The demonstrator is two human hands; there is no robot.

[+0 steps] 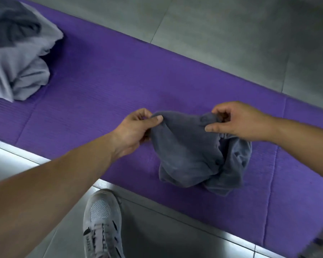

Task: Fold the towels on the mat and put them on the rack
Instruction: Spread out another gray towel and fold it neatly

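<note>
A dark grey towel hangs crumpled over the purple mat, its lower folds touching the mat. My left hand pinches its upper left edge between thumb and fingers. My right hand pinches the upper right edge, about a towel's width away. A pile of towels lies at the mat's far left: a light grey towel with a darker grey towel on top. No rack is in view.
The mat lies diagonally on a grey tiled floor. My grey sneaker stands on the floor just in front of the mat's near edge. A dark object shows at the top right corner.
</note>
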